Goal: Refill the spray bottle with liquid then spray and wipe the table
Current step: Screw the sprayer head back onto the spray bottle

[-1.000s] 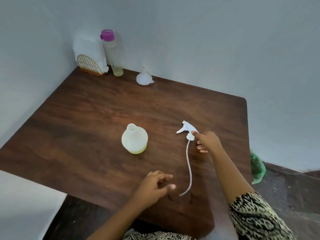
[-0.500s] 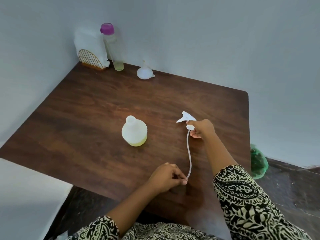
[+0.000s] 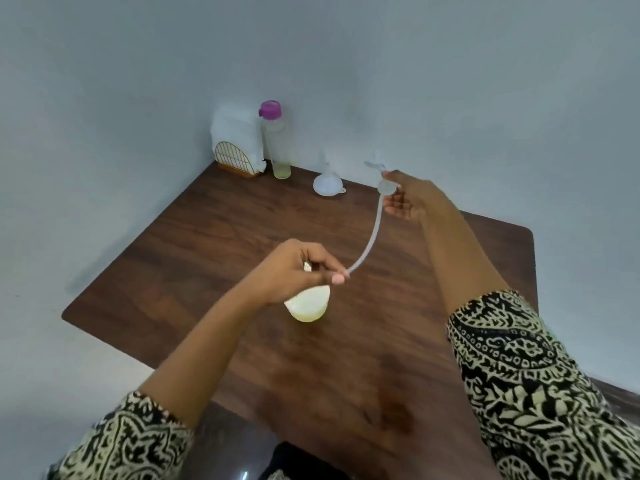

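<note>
White plastic sprayer head (image 3: 385, 180) pinched in right hand (image 3: 414, 199), up high near back of worktop (image 3: 214, 233); dip tube (image 3: 369, 237) curving down-left to left hand (image 3: 294, 268), fingers (image 3: 337, 278) clamped on tube tip. Spray bottle (image 3: 308, 306) standing open on worktop, directly under left hand, neck mostly hidden by it; pale yellow liquid low in base. Looks like tube being fed back into neck. To do well: keep tip pinched close to end for aim, line up over opening, lower right hand w/ tube so no kinking, then seat cap square & twist. Steady bottle before screwing, else likely tips. Funnel (image 3: 327, 183) & purple-capped bottle (image 3: 275, 143) at back edge, well apart, untouched.
</note>
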Demonstrator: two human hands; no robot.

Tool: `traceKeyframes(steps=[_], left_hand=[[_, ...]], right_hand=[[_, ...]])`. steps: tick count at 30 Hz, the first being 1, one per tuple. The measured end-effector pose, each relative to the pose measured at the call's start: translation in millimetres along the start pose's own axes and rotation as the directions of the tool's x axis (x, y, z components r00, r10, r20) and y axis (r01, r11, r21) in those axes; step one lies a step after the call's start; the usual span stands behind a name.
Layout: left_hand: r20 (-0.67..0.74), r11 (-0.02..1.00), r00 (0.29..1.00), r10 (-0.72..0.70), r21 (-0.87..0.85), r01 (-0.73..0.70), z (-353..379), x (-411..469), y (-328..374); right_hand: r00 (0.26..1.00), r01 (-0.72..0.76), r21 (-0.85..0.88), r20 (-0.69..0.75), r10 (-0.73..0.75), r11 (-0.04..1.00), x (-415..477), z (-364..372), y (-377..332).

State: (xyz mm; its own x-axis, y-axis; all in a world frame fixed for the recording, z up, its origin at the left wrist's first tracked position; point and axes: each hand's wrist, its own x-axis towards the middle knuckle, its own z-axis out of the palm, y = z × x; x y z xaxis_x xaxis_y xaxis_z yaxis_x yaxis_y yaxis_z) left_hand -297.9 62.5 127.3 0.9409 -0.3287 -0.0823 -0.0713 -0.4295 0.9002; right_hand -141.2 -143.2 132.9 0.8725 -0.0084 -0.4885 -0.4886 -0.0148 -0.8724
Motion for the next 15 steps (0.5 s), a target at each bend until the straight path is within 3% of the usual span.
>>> traceKeyframes(steps=[7, 15], left_hand=[[-0.118, 0.995, 0.991, 0.070, 0.077, -0.061, -28.9, 21.7, -38.0], [-0.225, 0.986, 0.971, 0.080, 0.163, -0.043, -19.7, 21.7, -79.5]], right_hand=[[0.993, 0.109, 0.050, -0.039, -0.107, 0.993, 10.0, 36.8, -38.0], [0.982, 0.171, -0.011, -0.078, -0.171, 0.985, 20.1, 58.1, -34.8]])
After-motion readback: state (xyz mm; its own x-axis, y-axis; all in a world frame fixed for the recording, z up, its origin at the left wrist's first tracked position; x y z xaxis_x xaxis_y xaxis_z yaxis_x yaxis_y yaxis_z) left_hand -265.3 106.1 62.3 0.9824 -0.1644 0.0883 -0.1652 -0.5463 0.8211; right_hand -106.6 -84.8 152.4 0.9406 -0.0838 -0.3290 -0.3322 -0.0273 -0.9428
